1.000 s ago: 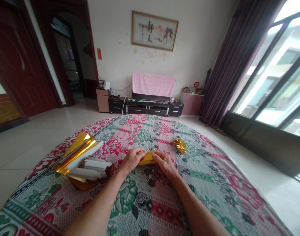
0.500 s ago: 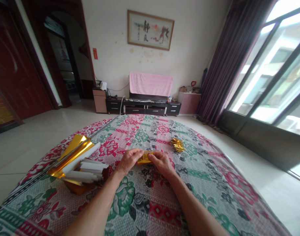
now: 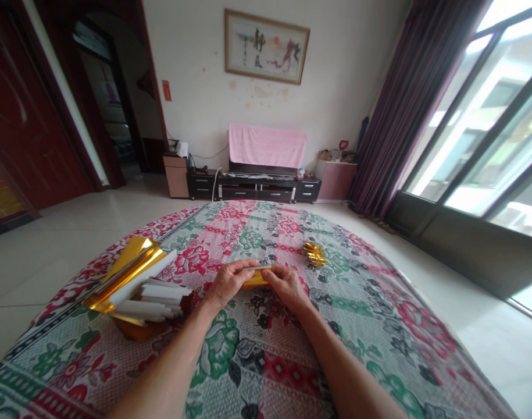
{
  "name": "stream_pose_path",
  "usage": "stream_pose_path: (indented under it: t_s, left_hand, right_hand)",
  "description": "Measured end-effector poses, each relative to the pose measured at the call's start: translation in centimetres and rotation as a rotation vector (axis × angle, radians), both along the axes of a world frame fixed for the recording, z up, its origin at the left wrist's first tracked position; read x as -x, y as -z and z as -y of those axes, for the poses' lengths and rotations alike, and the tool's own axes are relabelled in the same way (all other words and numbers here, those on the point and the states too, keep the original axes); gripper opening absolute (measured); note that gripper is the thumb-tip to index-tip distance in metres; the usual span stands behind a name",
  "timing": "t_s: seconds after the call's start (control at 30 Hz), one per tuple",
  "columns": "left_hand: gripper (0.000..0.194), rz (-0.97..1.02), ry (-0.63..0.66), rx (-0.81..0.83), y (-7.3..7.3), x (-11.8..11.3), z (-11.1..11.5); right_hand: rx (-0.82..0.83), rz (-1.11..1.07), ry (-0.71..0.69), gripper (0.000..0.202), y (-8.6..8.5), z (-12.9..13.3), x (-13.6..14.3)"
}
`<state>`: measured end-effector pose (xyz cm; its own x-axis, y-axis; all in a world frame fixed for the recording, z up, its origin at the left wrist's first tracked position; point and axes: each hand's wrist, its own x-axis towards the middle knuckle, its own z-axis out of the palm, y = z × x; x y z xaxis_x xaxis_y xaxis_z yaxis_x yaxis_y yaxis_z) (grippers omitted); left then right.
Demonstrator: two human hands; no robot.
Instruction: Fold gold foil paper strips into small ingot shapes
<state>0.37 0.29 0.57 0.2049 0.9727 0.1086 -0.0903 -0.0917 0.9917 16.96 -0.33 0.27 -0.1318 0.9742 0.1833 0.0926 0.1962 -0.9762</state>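
Between my two hands is a small piece of gold foil paper (image 3: pixel 256 280), its upper edge showing a pale grey strip. My left hand (image 3: pixel 229 285) pinches its left end with thumb and fingers. At the right end, my right hand (image 3: pixel 288 284) grips it the same way, thumb on the near face. Both hands are just above the flowered tablecloth (image 3: pixel 252 239). A crinkled gold foil bundle (image 3: pixel 315 254) lies on the cloth beyond my right hand. Left of my left hand are white paper rolls (image 3: pixel 161 297) in a gold-brown container (image 3: pixel 139 331), partly hidden beneath them.
Gold foil sheets (image 3: pixel 135 262) lean across the rolls at the left. Past the round table's far edge stands a low black cabinet (image 3: pixel 257 191) with a pink cloth (image 3: pixel 267 145) draped above it. A purple curtain (image 3: pixel 405 105) hangs beside the window at right.
My fingers have shifted along the foil piece, and its top edge now shows as a narrow pale strip. The foil bundle and the rolls stay where they were.
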Motion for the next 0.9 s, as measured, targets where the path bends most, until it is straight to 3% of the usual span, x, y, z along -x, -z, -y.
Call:
stream_pose_path:
  t_s: [0.2,0.5,0.63,0.9]
  left_hand:
    - [0.034,-0.049,-0.061,-0.067,0.2,0.0,-0.1]
    - [0.030,-0.082,-0.185,-0.012,0.1,-0.3,-0.3]
    - [0.035,-0.080,-0.164,-0.040,0.1,-0.3,-0.3]
    - [0.033,-0.164,-0.192,-0.070,0.1,-0.4,-0.4]
  right_hand:
    - [-0.018,-0.017,-0.011,0.027,0.6,-0.2,0.1]
    - [-0.027,-0.135,-0.055,0.022,1.4,-0.6,0.3]
    - [-0.029,-0.210,-0.022,0.028,1.6,-0.7,0.4]
    - [-0.112,-0.085,0.119,0.024,1.4,-0.6,0.3]
